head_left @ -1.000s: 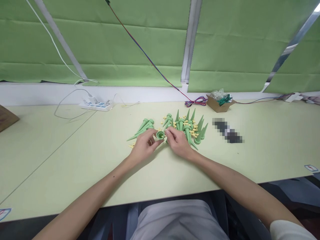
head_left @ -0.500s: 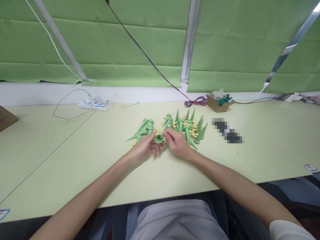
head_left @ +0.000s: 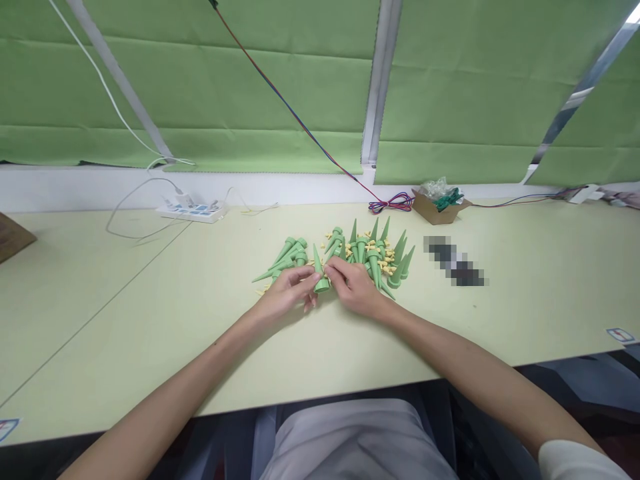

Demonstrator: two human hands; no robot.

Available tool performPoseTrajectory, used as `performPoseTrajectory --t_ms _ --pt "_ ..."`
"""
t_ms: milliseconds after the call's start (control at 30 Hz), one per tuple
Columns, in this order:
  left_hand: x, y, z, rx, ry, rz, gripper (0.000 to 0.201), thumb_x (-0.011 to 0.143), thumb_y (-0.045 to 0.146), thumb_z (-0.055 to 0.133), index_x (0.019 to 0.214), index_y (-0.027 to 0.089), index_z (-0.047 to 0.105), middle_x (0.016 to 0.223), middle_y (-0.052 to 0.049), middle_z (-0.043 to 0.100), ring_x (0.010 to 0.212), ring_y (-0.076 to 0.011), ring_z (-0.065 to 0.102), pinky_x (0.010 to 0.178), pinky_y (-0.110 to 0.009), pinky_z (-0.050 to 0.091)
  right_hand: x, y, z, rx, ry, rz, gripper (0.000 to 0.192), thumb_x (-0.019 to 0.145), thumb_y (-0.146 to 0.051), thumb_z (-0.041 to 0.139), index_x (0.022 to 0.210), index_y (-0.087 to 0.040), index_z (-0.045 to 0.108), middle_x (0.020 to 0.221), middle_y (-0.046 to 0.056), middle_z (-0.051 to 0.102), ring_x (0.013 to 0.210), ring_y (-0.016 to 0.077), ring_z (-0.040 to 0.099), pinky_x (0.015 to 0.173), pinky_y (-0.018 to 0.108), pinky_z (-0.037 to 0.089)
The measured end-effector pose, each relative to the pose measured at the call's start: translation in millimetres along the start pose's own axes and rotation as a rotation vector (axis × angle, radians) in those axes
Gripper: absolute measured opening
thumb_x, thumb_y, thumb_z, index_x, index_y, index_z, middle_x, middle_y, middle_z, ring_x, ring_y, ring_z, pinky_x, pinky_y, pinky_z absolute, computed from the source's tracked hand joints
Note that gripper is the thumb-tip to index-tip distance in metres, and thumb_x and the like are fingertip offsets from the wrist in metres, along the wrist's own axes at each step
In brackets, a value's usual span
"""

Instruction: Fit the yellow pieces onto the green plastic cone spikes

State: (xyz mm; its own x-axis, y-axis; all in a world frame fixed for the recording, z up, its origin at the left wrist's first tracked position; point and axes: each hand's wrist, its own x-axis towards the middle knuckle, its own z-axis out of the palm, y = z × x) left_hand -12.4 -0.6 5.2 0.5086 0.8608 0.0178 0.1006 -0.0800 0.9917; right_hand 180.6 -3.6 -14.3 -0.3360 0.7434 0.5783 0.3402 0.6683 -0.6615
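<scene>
My left hand (head_left: 286,295) pinches a green plastic cone spike (head_left: 319,272) that points up and away, its wide end near my fingers. My right hand (head_left: 356,287) touches the same spike from the right, fingertips pressed to its side, perhaps with a small yellow piece that is too small to make out. Just behind my right hand lies a heap of green spikes (head_left: 376,253) mixed with small yellow pieces (head_left: 386,263). A smaller group of spikes (head_left: 287,256) lies behind my left hand.
A pale green table (head_left: 150,293) runs under green blinds. A white power strip (head_left: 193,212) with cables sits at the back left. A small cardboard box (head_left: 440,205) and coiled coloured wires (head_left: 390,202) are at the back. A blurred dark object (head_left: 454,261) lies right of the heap.
The spike's open round end faced me before. It has been turned so the pointed tip now stands up and away. Both hands stay in nearly the same place.
</scene>
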Motion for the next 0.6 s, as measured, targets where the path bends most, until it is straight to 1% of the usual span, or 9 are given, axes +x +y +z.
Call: performPoseTrajectory --t_ms 100,200,300,467,600 --pt "-1.4 1.2 -0.6 0.17 0.017 0.084 0.03 0.09 0.045 0.068 0.079 0.018 0.061 0.063 0.001 0.059 0.056 -0.0138 0.059 0.058 -0.029 0.047 -0.1 0.9 0.4 -0.013 -0.004 0.021 0.024 0.103 -0.03 0.04 0.081 -0.023 0.046 0.063 -0.005 0.042 0.055 0.0122 0.039 0.059 0.025 0.033" --pt "-1.6 0.9 1.2 0.238 0.073 0.141 0.028 0.088 0.042 0.069 0.077 0.018 0.059 0.065 0.002 0.052 0.057 -0.0141 0.06 0.054 -0.027 0.045 0.7 1.5 0.9 -0.012 -0.006 0.031 0.025 0.103 -0.03 0.041 0.08 -0.022 0.044 0.062 -0.005 0.04 0.054 0.0118 0.037 0.058 0.026 0.031" --pt "-1.1 -1.3 2.5 0.309 0.128 0.207 0.03 0.089 0.042 0.068 0.075 0.018 0.059 0.072 0.002 0.048 0.059 -0.0132 0.06 0.052 -0.027 0.046 1.5 0.8 0.8 -0.009 -0.009 0.042 0.024 0.102 -0.029 0.042 0.08 -0.022 0.045 0.062 -0.005 0.04 0.054 0.0117 0.036 0.058 0.026 0.03" --pt "-0.5 -6.7 0.6 0.479 0.213 0.343 0.03 0.09 0.04 0.066 0.072 0.017 0.062 0.081 -0.002 0.055 0.063 -0.012 0.056 0.054 -0.025 0.047 1.1 -1.6 0.6 0.004 0.0 0.058 0.023 0.102 -0.028 0.042 0.079 -0.022 0.045 0.062 -0.005 0.041 0.055 0.0114 0.036 0.058 0.026 0.029" --pt "0.4 -10.2 -0.3 0.54 0.252 0.435 0.03 0.091 0.036 0.067 0.068 0.017 0.061 0.085 -0.004 0.057 0.069 -0.0126 0.055 0.054 -0.024 0.047 1.1 -1.3 1.4 0.017 0.006 0.086 0.023 0.102 -0.028 0.043 0.079 -0.021 0.045 0.062 -0.006 0.041 0.055 0.0112 0.036 0.058 0.026 0.029"
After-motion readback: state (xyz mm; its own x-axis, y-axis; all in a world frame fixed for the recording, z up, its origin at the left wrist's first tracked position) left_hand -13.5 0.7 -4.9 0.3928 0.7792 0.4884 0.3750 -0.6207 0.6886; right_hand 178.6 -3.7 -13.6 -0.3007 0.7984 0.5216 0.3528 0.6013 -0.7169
